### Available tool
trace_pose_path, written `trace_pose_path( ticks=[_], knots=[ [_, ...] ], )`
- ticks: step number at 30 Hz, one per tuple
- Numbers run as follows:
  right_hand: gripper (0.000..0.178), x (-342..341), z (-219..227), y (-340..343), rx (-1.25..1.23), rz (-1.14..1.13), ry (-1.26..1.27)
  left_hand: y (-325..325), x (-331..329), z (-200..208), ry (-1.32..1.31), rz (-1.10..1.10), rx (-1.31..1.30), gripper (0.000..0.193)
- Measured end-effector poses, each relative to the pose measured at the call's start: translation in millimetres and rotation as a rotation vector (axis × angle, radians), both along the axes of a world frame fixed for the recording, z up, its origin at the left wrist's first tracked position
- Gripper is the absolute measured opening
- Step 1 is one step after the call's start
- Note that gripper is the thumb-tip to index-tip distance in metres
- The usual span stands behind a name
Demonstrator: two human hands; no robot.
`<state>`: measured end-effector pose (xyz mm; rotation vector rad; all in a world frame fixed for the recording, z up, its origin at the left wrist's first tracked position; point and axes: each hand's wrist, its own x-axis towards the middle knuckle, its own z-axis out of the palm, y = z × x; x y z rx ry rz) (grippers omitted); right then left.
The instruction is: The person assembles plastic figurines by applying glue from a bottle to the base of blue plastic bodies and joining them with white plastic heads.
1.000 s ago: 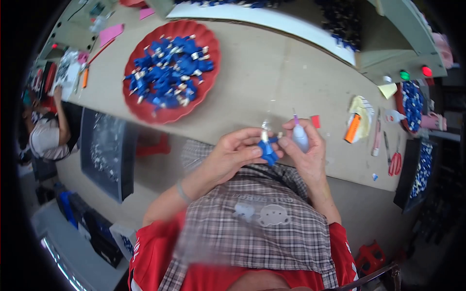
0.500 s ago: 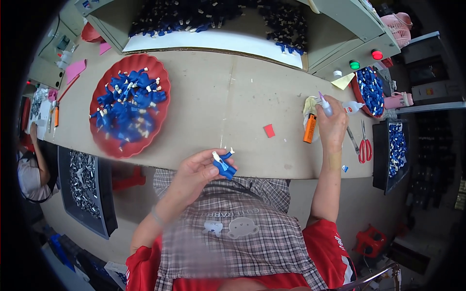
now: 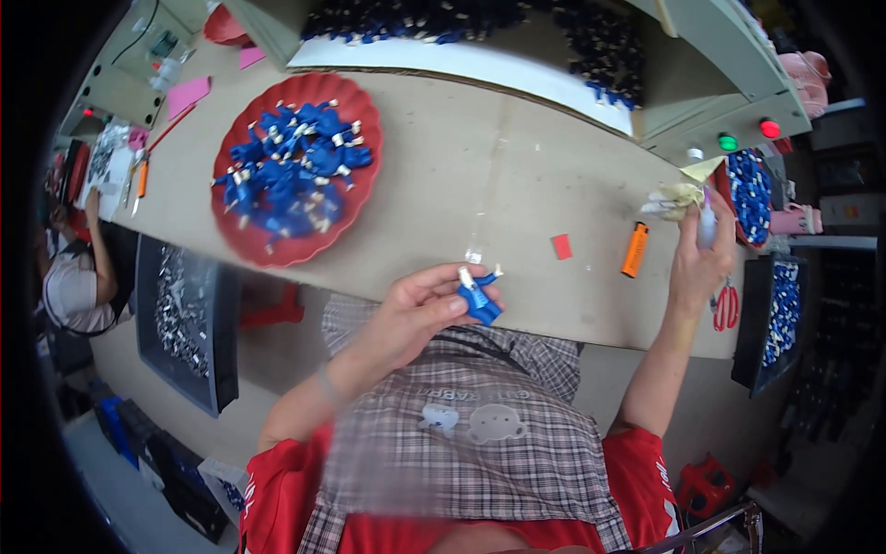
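Note:
My left hand (image 3: 420, 309) pinches a small blue toy figure (image 3: 478, 300) with cream-coloured ends, just over the near table edge. Over at the right, my right hand (image 3: 703, 263) is closed round a small clear squeeze bottle (image 3: 707, 224) with a purple tip. Its fingers also touch a crumpled yellowish-white cloth or tissue (image 3: 678, 198); whether they grip it is hard to see. An orange lighter (image 3: 634, 249) lies left of that hand, and red-handled scissors (image 3: 726, 307) lie partly hidden by it.
A red scalloped plate (image 3: 371, 185) of blue figures stands at the left. A red scrap (image 3: 562, 246) lies mid-table. Dark bins (image 3: 221, 342) flank the table, and a grey cabinet (image 3: 674, 120) with coloured buttons stands behind. A co-worker (image 3: 83, 286) sits at far left.
My right hand has moved right with the squeeze bottle, and the crumpled cloth has shifted away from the lighter. My left hand still holds the figure. The whole view has turned slightly.

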<state>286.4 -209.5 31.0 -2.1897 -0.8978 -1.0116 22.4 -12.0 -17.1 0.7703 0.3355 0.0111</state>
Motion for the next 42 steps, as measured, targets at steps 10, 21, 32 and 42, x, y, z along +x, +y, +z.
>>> trace_pose_path(
  ticks=[10,21,32,42],
  knots=[
    [0.018,-118.6,-12.5,50.0,0.04,0.472,0.888,-3.4,1.9,-1.6,-0.056,0.085,0.096,0.041],
    [0.018,-134.7,-24.6,67.7,-0.053,0.668,0.817,-10.7,-3.4,-4.9,-0.001,0.116,0.345,0.029],
    [0.029,-127.3,-32.2,65.1,-0.089,0.818,0.779,-7.4,-4.1,-11.9,0.023,0.116,0.211,0.029],
    [0.031,-126.8,-32.2,61.9,-0.099,0.86,0.668,-5.1,-5.1,-14.7,0.02,0.111,0.15,0.03]
  ],
)
